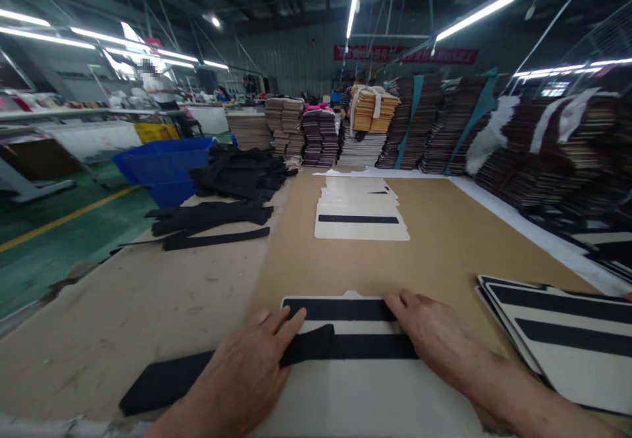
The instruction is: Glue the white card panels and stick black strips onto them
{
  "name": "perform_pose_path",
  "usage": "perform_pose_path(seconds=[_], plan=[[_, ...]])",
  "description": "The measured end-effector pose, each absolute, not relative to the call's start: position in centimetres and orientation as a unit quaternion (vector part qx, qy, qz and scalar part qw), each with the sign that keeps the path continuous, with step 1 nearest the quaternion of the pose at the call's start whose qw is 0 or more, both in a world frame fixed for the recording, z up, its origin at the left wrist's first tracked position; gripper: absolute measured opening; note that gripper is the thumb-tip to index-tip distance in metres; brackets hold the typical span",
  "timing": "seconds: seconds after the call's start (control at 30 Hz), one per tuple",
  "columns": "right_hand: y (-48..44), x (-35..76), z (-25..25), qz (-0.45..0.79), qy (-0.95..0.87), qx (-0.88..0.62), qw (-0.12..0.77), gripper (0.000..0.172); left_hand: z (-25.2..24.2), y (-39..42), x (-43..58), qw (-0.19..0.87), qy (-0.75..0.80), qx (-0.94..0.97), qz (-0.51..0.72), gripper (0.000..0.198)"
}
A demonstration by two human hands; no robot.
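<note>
A pale flat panel lies in front of me, with two black strips across its upper part, the upper strip along its far edge. My left hand rests over the panel's left side, its fingertips by the upper strip's left end. A loose black strip runs beneath that hand and its end overlaps the lower strip; the other fingers appear curled over it. At the panel's far right corner, my right hand lies with its fingers stretched onto the upper strip's end, the thumb hidden.
Several overlapping pale panels lie farther up the brown board. Finished-looking striped panels are stacked at the right. Piles of black strips lie at left beside a blue bin. Tall stacks of pieces line the back.
</note>
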State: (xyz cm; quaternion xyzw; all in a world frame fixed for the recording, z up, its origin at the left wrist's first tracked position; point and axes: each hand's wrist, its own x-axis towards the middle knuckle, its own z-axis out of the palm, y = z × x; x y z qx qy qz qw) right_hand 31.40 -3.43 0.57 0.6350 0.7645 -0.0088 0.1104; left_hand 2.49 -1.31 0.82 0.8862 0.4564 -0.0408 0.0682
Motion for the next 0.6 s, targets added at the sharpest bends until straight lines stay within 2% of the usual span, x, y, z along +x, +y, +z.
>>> perform_pose_path(seconds=[0.07, 0.13, 0.3, 0.6], plan=[[-3.5, 29.9, 1.1, 0.03, 0.782, 0.604, 0.154, 0.077, 1.6, -1.1, 3.6, 0.045, 0.439, 0.896, -0.052, 0.068], [-3.4, 28.9, 1.3, 0.051, 0.793, 0.58, 0.179, 0.082, 1.7, -0.8, 4.6, 0.02, 0.437, 0.897, -0.06, 0.068], [-3.0, 28.7, 0.3, 0.065, 0.8, 0.568, 0.18, 0.083, 0.7, -0.4, 5.2, -0.011, 0.437, 0.898, -0.057, 0.062], [-4.4, 32.4, -0.5, 0.049, 0.785, 0.605, 0.122, 0.076, 0.4, -1.0, 2.9, 0.046, 0.475, 0.878, -0.026, 0.063]])
